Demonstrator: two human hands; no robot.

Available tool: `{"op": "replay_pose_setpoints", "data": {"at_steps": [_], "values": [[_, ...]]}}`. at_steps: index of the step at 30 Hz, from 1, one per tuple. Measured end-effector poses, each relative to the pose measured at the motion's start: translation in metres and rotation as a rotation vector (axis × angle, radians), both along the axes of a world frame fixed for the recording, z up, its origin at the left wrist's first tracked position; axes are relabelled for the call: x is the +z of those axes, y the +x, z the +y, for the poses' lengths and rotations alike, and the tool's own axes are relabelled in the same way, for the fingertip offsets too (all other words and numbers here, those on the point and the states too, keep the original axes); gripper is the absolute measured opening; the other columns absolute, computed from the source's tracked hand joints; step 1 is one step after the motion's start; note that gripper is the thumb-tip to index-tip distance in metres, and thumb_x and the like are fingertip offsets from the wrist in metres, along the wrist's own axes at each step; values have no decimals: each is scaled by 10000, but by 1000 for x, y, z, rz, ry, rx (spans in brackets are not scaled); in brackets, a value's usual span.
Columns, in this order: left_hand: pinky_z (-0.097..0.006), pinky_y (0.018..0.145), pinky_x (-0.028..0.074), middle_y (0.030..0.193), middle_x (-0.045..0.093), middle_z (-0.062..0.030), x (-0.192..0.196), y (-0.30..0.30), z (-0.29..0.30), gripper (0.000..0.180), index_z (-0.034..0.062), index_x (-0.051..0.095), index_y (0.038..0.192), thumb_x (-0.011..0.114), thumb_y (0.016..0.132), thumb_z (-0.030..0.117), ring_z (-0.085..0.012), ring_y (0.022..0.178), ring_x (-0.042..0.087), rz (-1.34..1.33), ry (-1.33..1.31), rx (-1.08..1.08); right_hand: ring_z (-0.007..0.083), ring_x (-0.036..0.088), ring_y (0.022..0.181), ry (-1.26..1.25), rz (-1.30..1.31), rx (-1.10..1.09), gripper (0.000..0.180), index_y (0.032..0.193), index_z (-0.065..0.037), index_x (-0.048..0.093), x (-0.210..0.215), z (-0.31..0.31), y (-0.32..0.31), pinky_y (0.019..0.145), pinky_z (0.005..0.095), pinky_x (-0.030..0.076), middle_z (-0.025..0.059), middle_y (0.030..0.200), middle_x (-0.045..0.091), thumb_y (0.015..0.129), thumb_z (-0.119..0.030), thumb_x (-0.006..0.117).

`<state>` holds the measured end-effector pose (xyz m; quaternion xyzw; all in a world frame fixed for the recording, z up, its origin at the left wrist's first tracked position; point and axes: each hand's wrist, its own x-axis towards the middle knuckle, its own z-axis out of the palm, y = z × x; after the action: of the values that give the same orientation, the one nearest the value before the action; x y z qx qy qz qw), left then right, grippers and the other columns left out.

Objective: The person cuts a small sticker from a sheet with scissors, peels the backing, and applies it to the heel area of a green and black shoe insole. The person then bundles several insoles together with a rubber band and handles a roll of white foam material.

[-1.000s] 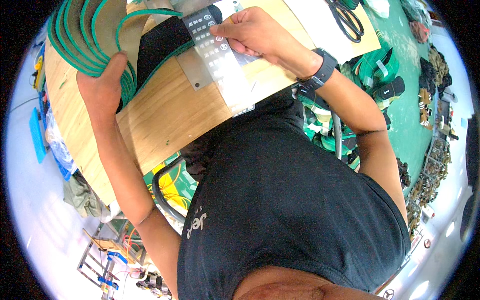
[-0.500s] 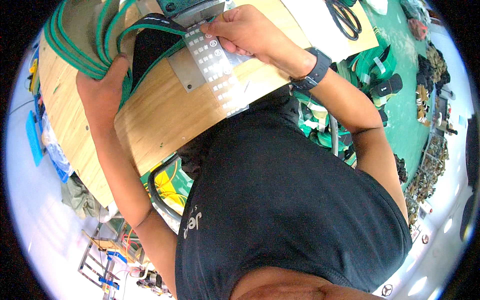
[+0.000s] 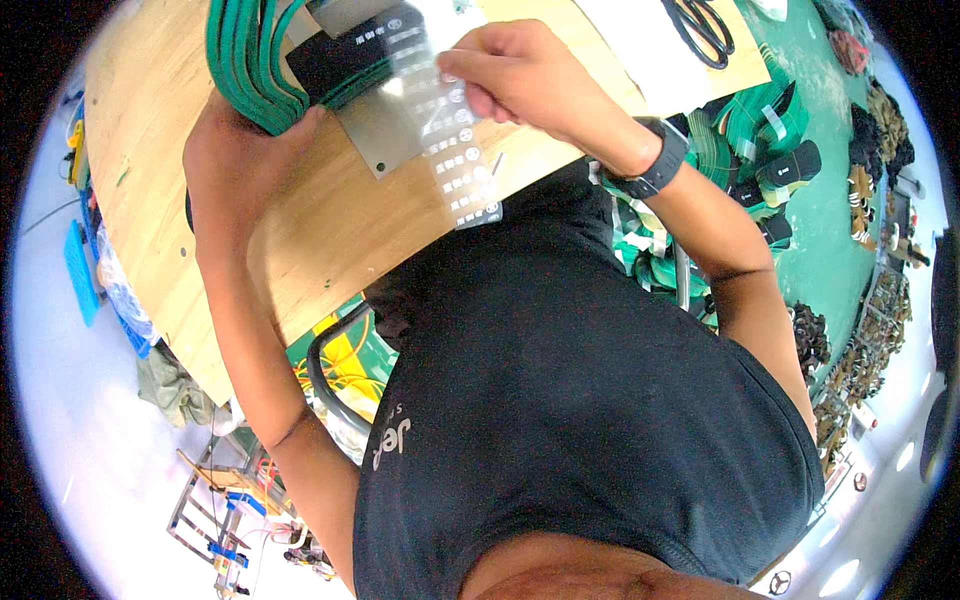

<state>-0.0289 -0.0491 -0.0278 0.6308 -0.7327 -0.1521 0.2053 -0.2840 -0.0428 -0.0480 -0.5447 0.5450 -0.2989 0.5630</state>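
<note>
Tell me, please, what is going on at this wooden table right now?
A person in a black shirt stands at a wooden table. The left hand grips a bundle of green straps at the table's far side. The right hand pinches a clear strip of small labels that hangs over a grey sheet. Black scissors lie on white paper to the right.

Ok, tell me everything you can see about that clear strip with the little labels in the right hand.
The clear strip is a long, thin, see-through sheet, plastic by its look, carrying rows of small pale stickers. It lies slanted across the grey plate and the wooden table, its lower end reaching past the table edge. The right hand pinches its upper part; its top end lies over a black pad.
</note>
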Motion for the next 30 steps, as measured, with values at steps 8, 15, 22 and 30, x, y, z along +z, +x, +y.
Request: {"op": "replay_pose_setpoints", "data": {"at_steps": [8,15,22,30], "values": [[-296,814,473,930,677,-77,-5,34,-8,299,-1,643,1008,700,735,105,-151,849,615,412,-148,68,39,376,417,80,-368,-38,209,814,-17,642,-4,-10,-6,380,205,254,-27,513,470,904,-202,607],[-287,797,467,922,659,-56,-5,39,-6,281,-12,631,993,703,728,47,-147,847,604,637,-202,152,39,355,387,63,0,72,264,703,-38,632,2,-22,14,362,211,244,-11,477,477,898,-215,617],[-283,807,462,945,655,-57,-3,39,-4,307,-14,628,1018,708,730,57,-143,860,600,667,-182,124,47,349,366,25,71,79,274,694,-38,631,0,-23,15,352,218,246,-3,467,479,887,-232,631],[-276,831,456,961,660,-56,-4,37,-3,317,-11,632,1021,725,731,76,-134,884,600,597,-217,117,53,360,366,29,90,78,260,704,-35,643,1,-25,15,349,221,251,2,467,484,875,-231,644]]}}
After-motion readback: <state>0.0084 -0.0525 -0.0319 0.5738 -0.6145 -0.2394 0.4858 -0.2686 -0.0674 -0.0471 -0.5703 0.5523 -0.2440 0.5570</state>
